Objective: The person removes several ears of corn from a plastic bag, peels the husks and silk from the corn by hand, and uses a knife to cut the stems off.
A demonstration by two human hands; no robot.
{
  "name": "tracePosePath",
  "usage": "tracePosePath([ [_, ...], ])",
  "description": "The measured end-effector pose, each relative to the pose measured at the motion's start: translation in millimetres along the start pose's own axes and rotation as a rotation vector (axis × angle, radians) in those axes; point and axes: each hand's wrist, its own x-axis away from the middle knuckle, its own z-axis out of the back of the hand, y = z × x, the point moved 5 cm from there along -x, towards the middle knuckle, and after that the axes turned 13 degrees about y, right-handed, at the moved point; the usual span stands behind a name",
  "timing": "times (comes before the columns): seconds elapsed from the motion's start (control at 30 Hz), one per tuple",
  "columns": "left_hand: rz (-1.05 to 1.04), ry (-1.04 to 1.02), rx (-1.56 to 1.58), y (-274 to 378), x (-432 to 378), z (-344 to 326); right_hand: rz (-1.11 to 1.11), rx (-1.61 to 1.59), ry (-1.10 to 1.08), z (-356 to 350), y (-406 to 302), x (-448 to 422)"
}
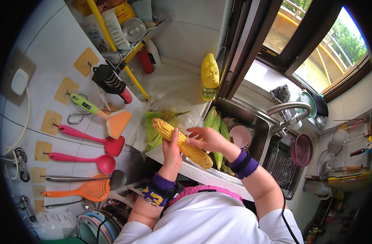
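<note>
A husked ear of yellow corn is held at a slant over the counter's front edge. My left hand grips it around the middle, thumb lying along the kernels. Close by its right side is my right hand, fingers apart. A fingertip of that hand overlaps the cob, and I cannot tell whether it touches. Green corn husks lie on a clear plastic bag behind the cob. More green ears or husks rest at the left side of the steel sink.
A pink bowl sits in the sink beneath the faucet. Behind stands a yellow jug. Utensils, including a red ladle, hang on the left wall. A purple basket is beside the drying rack at right.
</note>
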Motion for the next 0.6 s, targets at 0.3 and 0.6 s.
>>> tracePosePath([
  [0.3,-0.107,-0.322,-0.28,-15,29,-41,-0.034,-0.39,0.209,5,40,64],
  [0.6,0.51,-0.621,-0.393,-77,52,-77,-0.243,-0.624,0.363,17,68,117],
])
